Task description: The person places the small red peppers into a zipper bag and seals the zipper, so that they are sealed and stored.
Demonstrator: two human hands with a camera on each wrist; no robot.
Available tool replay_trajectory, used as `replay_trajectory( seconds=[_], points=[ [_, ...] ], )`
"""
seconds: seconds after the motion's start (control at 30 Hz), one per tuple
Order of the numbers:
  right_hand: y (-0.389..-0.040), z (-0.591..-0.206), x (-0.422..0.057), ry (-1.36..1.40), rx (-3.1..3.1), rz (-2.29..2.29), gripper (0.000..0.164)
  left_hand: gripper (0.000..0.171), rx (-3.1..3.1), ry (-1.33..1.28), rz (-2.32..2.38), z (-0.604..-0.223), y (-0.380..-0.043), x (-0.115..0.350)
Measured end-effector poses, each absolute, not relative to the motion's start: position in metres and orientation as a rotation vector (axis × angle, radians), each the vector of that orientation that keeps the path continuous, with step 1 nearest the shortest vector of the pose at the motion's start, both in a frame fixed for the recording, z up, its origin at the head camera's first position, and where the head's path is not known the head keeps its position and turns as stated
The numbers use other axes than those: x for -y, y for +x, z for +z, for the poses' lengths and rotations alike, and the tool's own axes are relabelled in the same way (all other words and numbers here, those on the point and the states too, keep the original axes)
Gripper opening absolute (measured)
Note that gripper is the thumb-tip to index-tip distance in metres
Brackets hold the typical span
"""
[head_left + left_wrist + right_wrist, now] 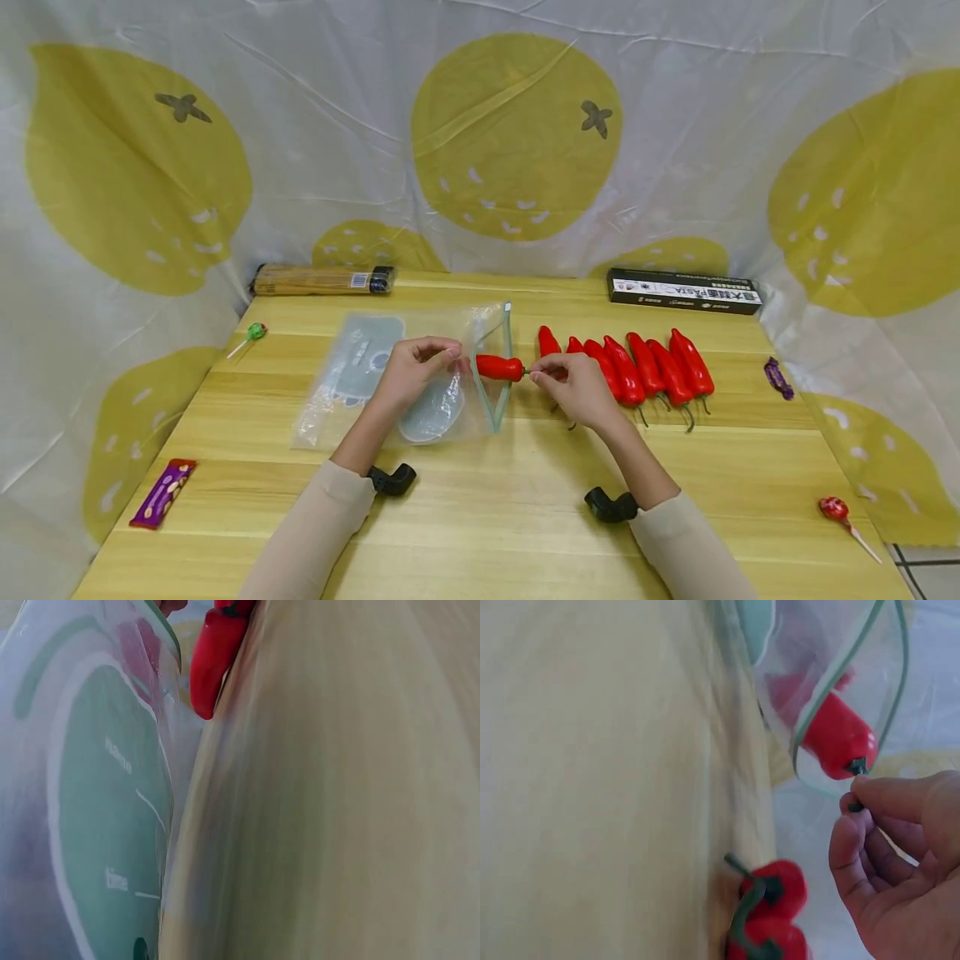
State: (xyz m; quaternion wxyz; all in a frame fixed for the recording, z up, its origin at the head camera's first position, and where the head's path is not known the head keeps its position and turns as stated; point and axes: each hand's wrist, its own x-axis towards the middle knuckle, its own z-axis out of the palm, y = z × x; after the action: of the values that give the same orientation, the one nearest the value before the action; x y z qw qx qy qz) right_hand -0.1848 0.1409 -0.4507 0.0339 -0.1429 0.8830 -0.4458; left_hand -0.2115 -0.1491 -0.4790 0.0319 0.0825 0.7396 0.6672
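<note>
A clear zip bag [330,421] with pale green printed shapes lies with its mouth spread toward the right. My left hand [418,365] pinches the bag's film near that mouth. By its green stem, my right hand [573,385] pinches a red chili pepper [498,367]. The pepper's tip end is inside the bag, while its stem end pokes out past the green-edged opening. In the right wrist view, red shows through the film behind the held pepper [840,739]. Several red peppers [645,367] lie in a row just beyond my right hand, partly hidden by it.
At the back are a pack of sticks [322,280] on the left and a black pasta box [684,292] on the right. Candies lie along the sides: a green lollipop [257,331], a purple bar [162,493], a purple wrapped sweet [778,378], a red lollipop [834,508].
</note>
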Motion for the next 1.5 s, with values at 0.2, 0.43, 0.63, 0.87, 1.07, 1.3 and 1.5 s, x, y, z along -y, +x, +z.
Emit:
replay_trajectory(
  seconds=[0.2,0.43,0.63,0.87,1.07,1.3,1.5],
  points=[
    [-0.2,-0.451,-0.123,-0.43,-2.715,-1.413,0.01,0.034,-2.248,0.246,2.082,-0.476,-0.211,0.146],
    [-0.203,-0.458,-0.112,-0.138,-2.648,-1.702,0.014,0.032,-2.238,0.195,2.059,-0.476,-0.209,0.142],
    [-0.199,-0.464,-0.112,-0.003,-2.442,-1.956,0.021,0.032,-2.312,0.199,2.021,-0.478,-0.21,0.142],
    [-0.199,-0.464,-0.104,0.001,-1.973,-2.216,0.046,0.032,-2.372,0.185,1.984,-0.478,-0.209,0.142],
    [-0.198,-0.464,-0.092,-0.057,-1.778,-2.278,0.068,0.031,-2.346,0.199,1.994,-0.476,-0.206,0.14],
    [-0.195,-0.465,-0.084,-0.197,-1.673,-2.294,0.064,0.027,-2.281,0.275,2.04,-0.481,-0.209,0.14],
    [-0.189,-0.458,-0.102,-0.289,-1.734,-2.314,0.065,0.026,-2.293,0.303,2.071,-0.483,-0.211,0.142]
  ],
)
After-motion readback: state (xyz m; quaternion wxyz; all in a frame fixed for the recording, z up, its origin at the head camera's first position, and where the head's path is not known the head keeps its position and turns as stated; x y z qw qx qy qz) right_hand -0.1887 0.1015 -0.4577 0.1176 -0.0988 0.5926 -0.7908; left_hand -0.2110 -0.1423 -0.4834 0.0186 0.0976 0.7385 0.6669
